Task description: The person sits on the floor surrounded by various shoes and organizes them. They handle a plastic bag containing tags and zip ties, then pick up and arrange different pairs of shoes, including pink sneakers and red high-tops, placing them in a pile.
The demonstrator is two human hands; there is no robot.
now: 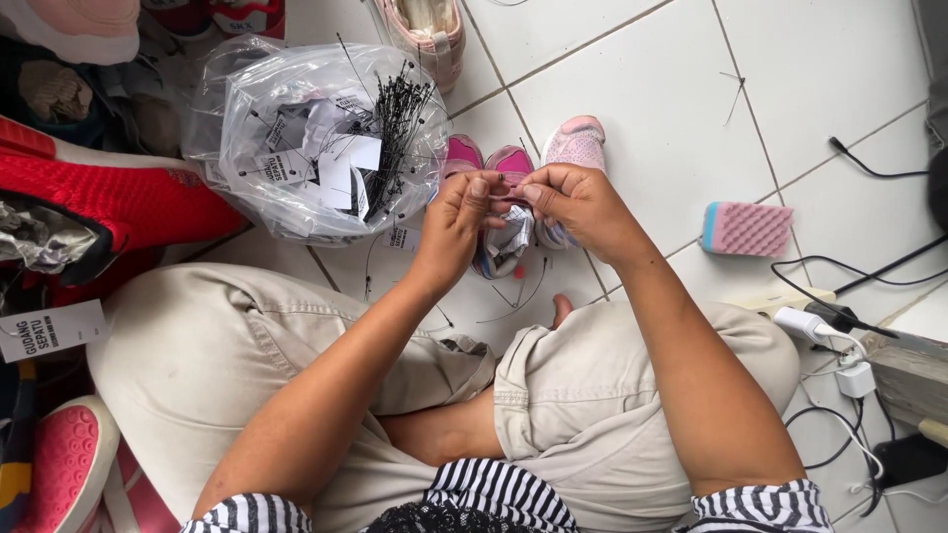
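Both hands pinch at one small pink shoe over the tiled floor [632,109]: left hand [456,219] and right hand [578,202] close fingertips on its upper, apparently on a thin black tag pin, though the pin is too fine to confirm. Risk: the pin could slip or prick a fingertip, given so tight a pinch. Count: two small pink shoes [573,143] between the hands and at 12 o'clock, one clear bag of tags and pins [326,138] at 10 o'clock, one pink sponge block [748,228] at 3 o'clock.
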